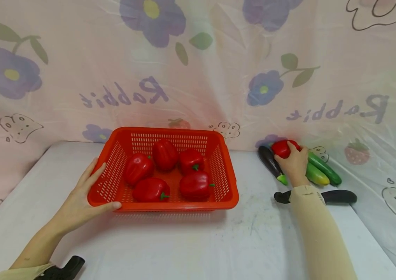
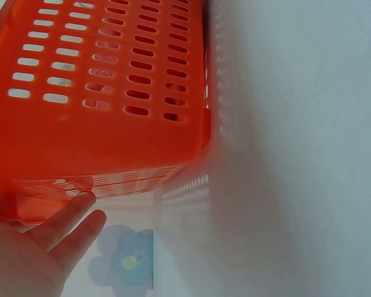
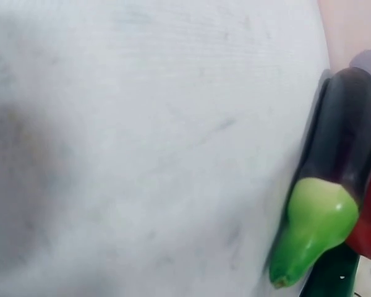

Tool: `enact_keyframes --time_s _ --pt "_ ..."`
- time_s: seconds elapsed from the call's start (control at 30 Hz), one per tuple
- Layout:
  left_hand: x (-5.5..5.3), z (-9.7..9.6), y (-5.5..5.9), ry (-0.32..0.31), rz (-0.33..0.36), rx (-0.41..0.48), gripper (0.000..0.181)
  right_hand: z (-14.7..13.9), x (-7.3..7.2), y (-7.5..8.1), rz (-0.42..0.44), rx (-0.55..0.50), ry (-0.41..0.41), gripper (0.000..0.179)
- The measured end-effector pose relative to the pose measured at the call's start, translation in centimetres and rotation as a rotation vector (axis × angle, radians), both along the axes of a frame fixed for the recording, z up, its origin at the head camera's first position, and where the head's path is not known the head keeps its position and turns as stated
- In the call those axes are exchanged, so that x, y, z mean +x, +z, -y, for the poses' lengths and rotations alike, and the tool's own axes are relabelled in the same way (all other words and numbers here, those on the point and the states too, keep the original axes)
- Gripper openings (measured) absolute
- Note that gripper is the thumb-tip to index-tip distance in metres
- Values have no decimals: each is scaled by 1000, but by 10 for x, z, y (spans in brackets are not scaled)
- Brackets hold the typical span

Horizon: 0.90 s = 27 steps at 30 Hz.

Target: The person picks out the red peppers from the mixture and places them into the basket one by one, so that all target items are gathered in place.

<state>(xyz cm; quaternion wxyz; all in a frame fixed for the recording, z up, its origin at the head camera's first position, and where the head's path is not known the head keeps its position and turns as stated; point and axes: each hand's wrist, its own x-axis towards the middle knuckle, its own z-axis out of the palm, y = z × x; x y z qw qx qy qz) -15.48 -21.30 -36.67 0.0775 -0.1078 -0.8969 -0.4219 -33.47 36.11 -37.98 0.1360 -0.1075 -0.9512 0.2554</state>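
The left hand [image 1: 79, 198] rests against the left end of an orange plastic basket [image 1: 180, 206], its fingers spread along the side rim and its thumb across the front rim. In the left wrist view, two straight fingers [image 2: 80, 238] show beside the basket's perforated wall [image 2: 99, 136]. Several red bell peppers [image 1: 164, 154] lie inside the basket. At the right, the right hand [image 1: 294, 165] grips another red bell pepper [image 1: 282, 148] from above, partly covering it. An eggplant [image 1: 269, 160] lies just left of that hand; in the right wrist view, the eggplant [image 3: 346, 136] partly hides the pepper [image 3: 368, 223].
Right of the right hand lie a dark green cucumber [image 1: 325, 168] and a lighter yellow-green one [image 1: 317, 174]. A black device [image 1: 339, 196] is worn on the right wrist. Flower-printed sheeting [image 1: 198, 77] rises behind the white tabletop [image 1: 170, 249].
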Motion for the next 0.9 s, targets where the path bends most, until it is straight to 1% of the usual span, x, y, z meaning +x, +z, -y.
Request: enact_keyframes --time_s 0.13,0.3,0.53,0.9 --pt "-1 -1 -1 -5 -6 8 107 -4 3 0 -3 9 -9 74" --pt "-1 1 -3 -5 -13 17 107 -4 7 1 -15 16 -2 73" --pt "-1 2 -6 -10 -29 30 107 -1 13 5 -43 0 4 72" --pt "-1 4 -5 -13 -28 26 108 -5 23 5 -130 8 54 68"
